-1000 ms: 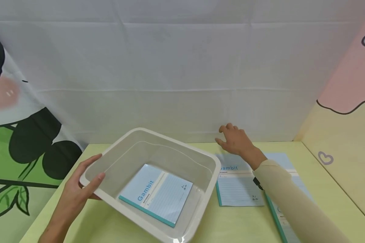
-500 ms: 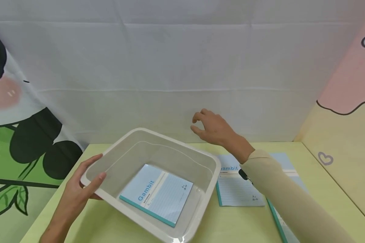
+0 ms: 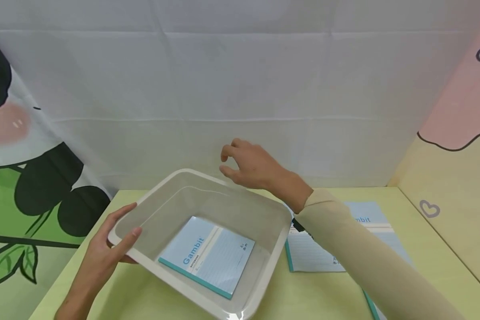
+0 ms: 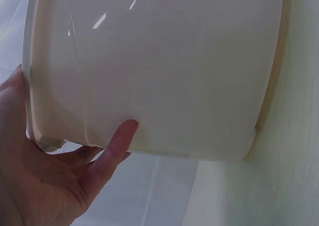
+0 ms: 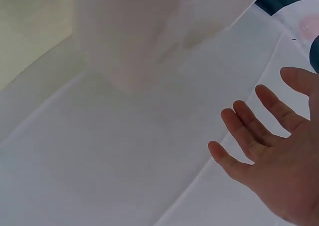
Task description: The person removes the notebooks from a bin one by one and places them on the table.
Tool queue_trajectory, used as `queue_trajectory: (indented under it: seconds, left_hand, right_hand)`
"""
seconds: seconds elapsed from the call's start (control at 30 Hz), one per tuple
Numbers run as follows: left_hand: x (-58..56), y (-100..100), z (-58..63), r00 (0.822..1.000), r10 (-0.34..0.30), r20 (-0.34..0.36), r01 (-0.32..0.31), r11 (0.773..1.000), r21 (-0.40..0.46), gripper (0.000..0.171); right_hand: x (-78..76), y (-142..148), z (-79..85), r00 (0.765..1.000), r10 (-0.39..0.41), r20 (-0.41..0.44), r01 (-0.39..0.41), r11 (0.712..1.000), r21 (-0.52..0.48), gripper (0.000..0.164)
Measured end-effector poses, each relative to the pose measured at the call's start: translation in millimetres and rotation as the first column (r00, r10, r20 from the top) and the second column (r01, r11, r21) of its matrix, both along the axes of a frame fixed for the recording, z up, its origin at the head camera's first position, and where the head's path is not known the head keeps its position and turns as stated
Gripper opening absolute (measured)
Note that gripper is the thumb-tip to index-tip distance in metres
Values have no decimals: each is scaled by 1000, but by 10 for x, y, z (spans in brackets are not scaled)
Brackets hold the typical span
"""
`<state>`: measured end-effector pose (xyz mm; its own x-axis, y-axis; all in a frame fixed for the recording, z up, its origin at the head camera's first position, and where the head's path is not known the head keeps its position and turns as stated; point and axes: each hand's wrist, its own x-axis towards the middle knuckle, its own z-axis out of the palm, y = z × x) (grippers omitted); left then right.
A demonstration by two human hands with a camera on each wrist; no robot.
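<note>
A light grey plastic basin (image 3: 160, 195) is held tilted above the table by my left hand (image 3: 104, 251), which grips its left corner with the thumb over the rim. In the left wrist view the fingers (image 4: 114, 146) curl round the basin's edge against its outer wall. Inside the basin lies a light blue notebook (image 3: 208, 258) marked "Gambit", with a teal spine. My right hand (image 3: 256, 166) hovers beyond the basin's back rim, fingers loosely bent and holding nothing. The right wrist view shows its fingers (image 5: 241, 136) spread apart.
On the pale yellow table (image 3: 436, 249), right of the basin, lie a second notebook (image 3: 314, 255) and another notebook (image 3: 372, 218), both partly covered by the right sleeve. A white cloth (image 3: 240, 80) hangs at the back. Printed panels (image 3: 448, 186) stand at both sides.
My right hand has moved left, from above the notebooks on the table to behind the basin's back rim. The left hand and the basin have stayed almost still.
</note>
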<state>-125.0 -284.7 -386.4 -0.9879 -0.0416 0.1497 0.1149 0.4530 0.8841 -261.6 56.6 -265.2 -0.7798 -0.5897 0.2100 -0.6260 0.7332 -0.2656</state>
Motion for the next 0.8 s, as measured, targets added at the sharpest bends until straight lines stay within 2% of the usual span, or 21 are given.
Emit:
queue_trajectory:
  seconds: [0.4, 0.57, 0.8]
  left_hand:
    - [-2, -11, -2, 1000, 7, 12, -7, 1000, 3, 64]
    - [-6, -11, 1, 1000, 13, 11, -13, 1000, -8, 64]
    - [-2, 6, -5, 1000, 12, 16, -12, 1000, -5, 65]
  right_hand:
    - [127, -378, 163, 997, 74, -6, -74, 996, 44, 30]
    - [164, -562, 137, 993, 110, 31, -112, 992, 64, 33]
    - [166, -801, 16, 985, 164, 54, -169, 978, 121, 38]
